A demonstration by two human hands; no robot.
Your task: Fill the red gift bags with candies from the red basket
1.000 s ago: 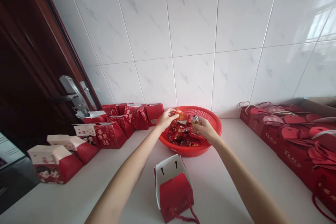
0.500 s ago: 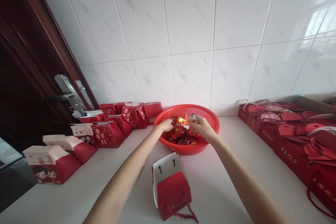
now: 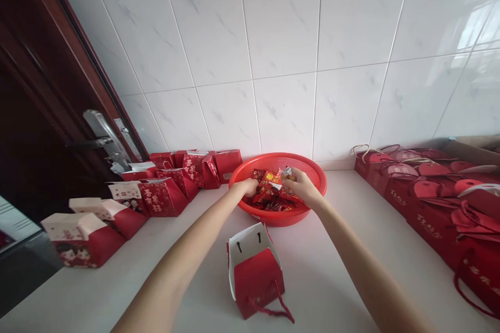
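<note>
Both hands reach into a red plastic basket (image 3: pixel 279 218) that holds wrapped candies (image 3: pixel 269 187) in red, gold and silver. At its left side my left hand (image 3: pixel 247 187) has its fingers curled down among the red packets; what they grip, if anything, is hidden. My right hand (image 3: pixel 302 186) pinches a silver-and-gold candy packet (image 3: pixel 288 176) at the right side of the pile. Between my forearms, in front of the basket, a red gift box (image 3: pixel 258 278) stands with its top open, its white inside showing and a red rope handle hanging down its front.
Several closed red gift boxes (image 3: pixel 162 199) stand in rows on the left of the white counter (image 3: pixel 312 276). Along the right, several red boxes with rope handles (image 3: pixel 422 213) are packed together. A tiled wall (image 3: pixel 281 109) rises behind; a dark door (image 3: pixel 58 88) is at left.
The view has shifted slightly. Both hands stay in the basket, almost in the same place, and the open gift box has not moved on the counter.
</note>
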